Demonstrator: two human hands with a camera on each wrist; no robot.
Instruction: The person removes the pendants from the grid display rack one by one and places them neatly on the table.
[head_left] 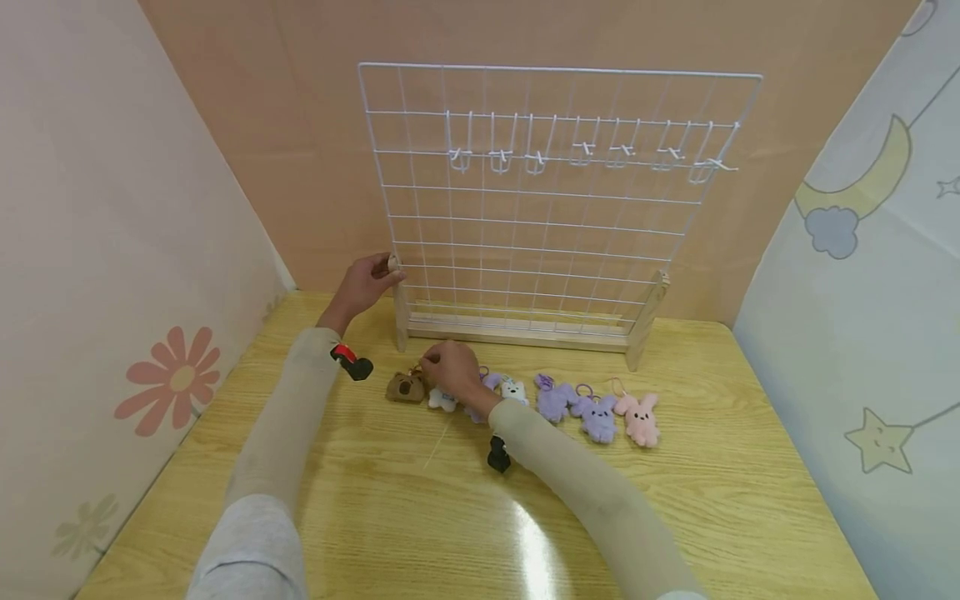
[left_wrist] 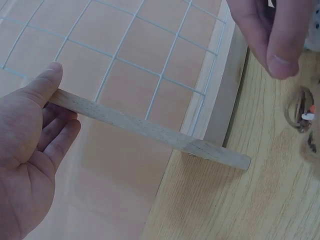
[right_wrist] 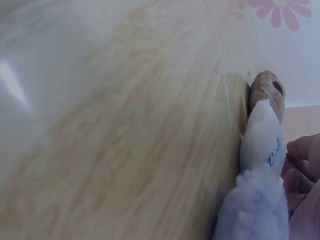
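My left hand (head_left: 365,287) grips the top of the left wooden post (left_wrist: 125,122) of a wire grid stand, thumb on one side and fingers on the other. My right hand (head_left: 453,371) is low over a row of plush keychains, its fingers loosely bent. Its fingertips are beside the ring of the brown plush keychain (head_left: 406,387); in the left wrist view, a gap separates them from that ring (left_wrist: 300,111). A white plush keychain (right_wrist: 262,140) with blue marks lies by the brown one, and a fluffy lilac plush keychain (right_wrist: 255,207) lies nearer.
The white wire grid (head_left: 547,221) rises from its wooden base (head_left: 517,332), with several white hooks (head_left: 536,158) along its upper part. Rightward in the row lie another white plush (head_left: 513,390), lilac plushes (head_left: 598,419) and a pink plush (head_left: 641,421). Patterned walls flank the table (head_left: 405,517).
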